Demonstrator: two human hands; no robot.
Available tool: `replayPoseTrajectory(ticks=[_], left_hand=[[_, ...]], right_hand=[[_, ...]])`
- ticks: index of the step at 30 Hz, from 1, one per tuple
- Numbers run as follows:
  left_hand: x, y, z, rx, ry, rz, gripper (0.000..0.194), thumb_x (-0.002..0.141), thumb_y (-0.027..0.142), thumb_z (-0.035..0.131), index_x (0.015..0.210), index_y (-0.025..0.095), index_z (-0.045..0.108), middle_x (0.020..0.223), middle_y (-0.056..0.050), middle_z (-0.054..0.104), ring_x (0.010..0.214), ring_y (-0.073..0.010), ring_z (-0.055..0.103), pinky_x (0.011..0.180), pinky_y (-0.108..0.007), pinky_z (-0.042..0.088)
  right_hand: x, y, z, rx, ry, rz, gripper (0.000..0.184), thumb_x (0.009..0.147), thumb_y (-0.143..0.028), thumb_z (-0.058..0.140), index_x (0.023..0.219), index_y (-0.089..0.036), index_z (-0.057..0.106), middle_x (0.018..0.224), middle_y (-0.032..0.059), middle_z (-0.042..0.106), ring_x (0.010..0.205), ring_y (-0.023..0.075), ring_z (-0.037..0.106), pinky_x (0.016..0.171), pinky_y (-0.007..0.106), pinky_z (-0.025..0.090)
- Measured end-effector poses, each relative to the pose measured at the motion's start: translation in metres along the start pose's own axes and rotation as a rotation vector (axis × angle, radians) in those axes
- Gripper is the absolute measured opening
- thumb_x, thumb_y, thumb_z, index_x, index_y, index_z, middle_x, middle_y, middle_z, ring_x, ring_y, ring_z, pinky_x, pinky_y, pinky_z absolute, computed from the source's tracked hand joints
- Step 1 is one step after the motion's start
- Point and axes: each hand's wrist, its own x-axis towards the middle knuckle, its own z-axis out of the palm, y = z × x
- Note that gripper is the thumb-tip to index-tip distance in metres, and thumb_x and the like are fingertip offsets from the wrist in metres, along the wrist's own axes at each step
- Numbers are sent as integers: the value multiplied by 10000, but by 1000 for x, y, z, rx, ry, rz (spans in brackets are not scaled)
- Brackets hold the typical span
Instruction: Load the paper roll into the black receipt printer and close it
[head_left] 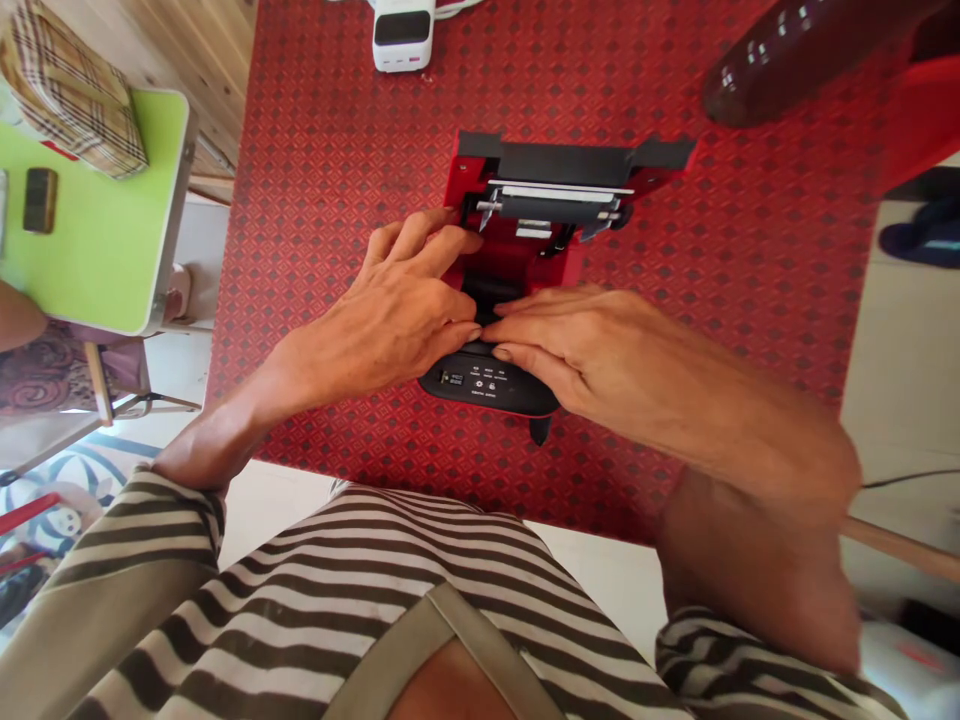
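Note:
A red and black small printer (551, 215) lies open on the red patterned tablecloth (750, 300), its black lid tilted back and a metal bar showing inside. My left hand (390, 310) rests on the printer's left side, fingers stretched toward the open bay. My right hand (585, 345) lies across the black front panel with small buttons (480, 385), fingers extended and flat. The fingertips of both hands meet at the near edge of the bay. Neither hand visibly holds anything.
A white device (403, 35) stands at the table's far edge. A dark maroon object (795, 60) lies at the far right. Left of the table is a green side table (97, 240) with a plaid bag (71, 90) and a small dark object (39, 198).

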Motion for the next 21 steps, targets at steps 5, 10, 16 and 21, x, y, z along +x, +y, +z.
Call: replayPoseTrajectory(ticks=[5,10,16,21], left_hand=[[-1,6,-2,-9,3,-50,320,1249,262,693,1069,241,957,1759,-165,771,1746,-475,607,1455,-783,546],[-4,7,-7,-80,11,-88,265,1239,270,729,1179,296,985,1769,-125,787,1746,-474,639,1475,-769,527],[-7,6,0,-94,57,-63,207,1255,485,829,1308,333,961,1716,-126,829,1645,-443,708,1412,-718,586],[-13,12,14,14,168,-51,257,1328,419,692,1285,369,941,1580,-73,883,1494,-362,775,1255,-632,665]], right_hand=[[0,5,-4,78,-3,10,402,1225,-138,620,1069,-309,949,1035,12,966,893,256,884,860,398,602],[-2,6,-3,133,72,55,363,1181,-130,700,1137,-341,992,1085,-4,996,937,280,934,878,408,627],[-9,-5,2,135,244,133,346,1226,-213,684,1228,-371,992,1204,-12,1010,1017,289,950,980,440,712],[-21,-19,11,0,296,209,366,1303,-311,613,1290,-398,968,1272,9,998,1070,311,933,1035,512,740]])
